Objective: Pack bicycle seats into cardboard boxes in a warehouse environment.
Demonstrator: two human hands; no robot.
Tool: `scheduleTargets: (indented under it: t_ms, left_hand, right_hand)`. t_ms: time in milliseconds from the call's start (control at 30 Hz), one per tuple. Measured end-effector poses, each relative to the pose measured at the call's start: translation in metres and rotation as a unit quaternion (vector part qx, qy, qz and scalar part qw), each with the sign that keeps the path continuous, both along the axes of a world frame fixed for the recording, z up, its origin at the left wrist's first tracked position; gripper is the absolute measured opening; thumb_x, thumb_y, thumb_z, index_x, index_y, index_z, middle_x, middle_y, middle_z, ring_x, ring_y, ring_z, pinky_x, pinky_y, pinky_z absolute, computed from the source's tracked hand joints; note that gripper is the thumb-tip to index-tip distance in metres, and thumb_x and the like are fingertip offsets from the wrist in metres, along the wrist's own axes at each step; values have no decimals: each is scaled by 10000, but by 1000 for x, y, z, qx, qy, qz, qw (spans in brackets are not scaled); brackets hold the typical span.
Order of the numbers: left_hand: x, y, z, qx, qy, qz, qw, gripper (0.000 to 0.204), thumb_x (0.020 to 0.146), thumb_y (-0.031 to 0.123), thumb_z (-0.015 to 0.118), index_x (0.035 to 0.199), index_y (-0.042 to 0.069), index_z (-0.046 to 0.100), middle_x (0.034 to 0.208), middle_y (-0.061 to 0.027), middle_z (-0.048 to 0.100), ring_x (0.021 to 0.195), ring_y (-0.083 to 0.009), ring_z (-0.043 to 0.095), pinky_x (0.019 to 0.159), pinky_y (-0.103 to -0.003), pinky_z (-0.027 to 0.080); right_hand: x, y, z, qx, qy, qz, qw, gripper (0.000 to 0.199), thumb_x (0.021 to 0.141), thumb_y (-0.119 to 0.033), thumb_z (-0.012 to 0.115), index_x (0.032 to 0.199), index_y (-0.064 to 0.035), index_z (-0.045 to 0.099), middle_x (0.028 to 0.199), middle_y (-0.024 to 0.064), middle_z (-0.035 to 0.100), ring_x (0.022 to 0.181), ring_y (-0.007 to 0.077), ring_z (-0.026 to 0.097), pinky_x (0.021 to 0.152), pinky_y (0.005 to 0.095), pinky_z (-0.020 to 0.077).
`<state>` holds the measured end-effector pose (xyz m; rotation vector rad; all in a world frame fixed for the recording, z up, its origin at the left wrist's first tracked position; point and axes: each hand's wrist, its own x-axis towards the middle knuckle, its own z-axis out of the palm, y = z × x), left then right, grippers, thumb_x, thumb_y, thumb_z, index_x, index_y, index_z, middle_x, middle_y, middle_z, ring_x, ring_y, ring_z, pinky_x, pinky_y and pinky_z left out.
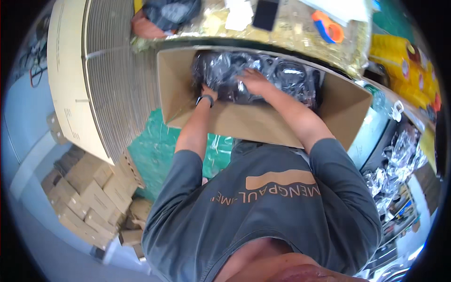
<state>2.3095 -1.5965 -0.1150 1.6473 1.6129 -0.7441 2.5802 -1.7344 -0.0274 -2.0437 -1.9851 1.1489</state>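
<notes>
An open cardboard box [253, 121] stands in front of me, with its near and side flaps raised. Dark items in clear, shiny plastic wrap [291, 74] fill the inside; their exact kind is hard to make out through the glare. My right hand [255, 81] lies on top of the wrapped items near the middle, fingers stretched out and not closed round anything. Toward the left end, my left hand [209, 91], with a dark band on the wrist, reaches down against the plastic. Its fingers are mostly hidden.
Flat cardboard sheets [120, 89] stand stacked at the left. Beyond the box, a table [291, 26] bears an orange-and-blue tape dispenser [327, 28] and a dark phone-like slab [266, 14]. Brown cartons [96, 199] are piled lower left. Yellow rolls [399, 61] and crumpled plastic [397, 160] sit at right.
</notes>
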Motion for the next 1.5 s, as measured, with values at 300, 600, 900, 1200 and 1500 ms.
scheduleTargets:
  t_ms: [300,600,900,1200,1500]
  left_hand:
    - [56,-79,54,93,-51,-233,967,1081,823,541,820,1585,-84,376,1599,-299,471,1485,-433,463,1241,-470,386]
    - [198,-263,200,106,-310,-319,889,884,900,293,826,1593,-53,400,1595,-296,476,1482,-436,457,1257,-459,344]
    - [394,-458,340,10,-409,-360,839,764,1005,52,705,1656,26,307,1569,-219,528,1425,-298,547,1139,-412,475]
    - [588,-657,264,-9,-398,-442,804,1209,890,411,872,1660,-119,104,1679,-354,294,1592,-405,295,1296,-430,260]
    - [498,-691,183,63,-153,-542,824,1538,717,383,933,1669,123,-246,1489,-406,497,1338,-489,588,1064,-516,536]
  right_hand:
    - [201,-321,211,283,-26,-467,837,396,942,-118,734,1332,-64,684,1250,182,710,1205,367,658,1054,466,530]
    - [487,-767,204,228,-415,-742,476,855,857,-230,831,1569,-11,411,1368,285,610,1269,473,593,1071,530,507]
    - [544,-848,72,37,-216,-866,449,878,889,-197,788,1591,0,299,1369,335,620,1116,484,715,943,554,595]
    - [276,-724,51,127,102,-837,522,672,903,-365,788,1308,84,495,1175,360,688,1102,528,683,968,560,552]
    - [391,-915,178,191,-153,-848,470,1075,795,-286,891,1641,-3,291,1383,324,631,1227,488,644,1054,517,524]
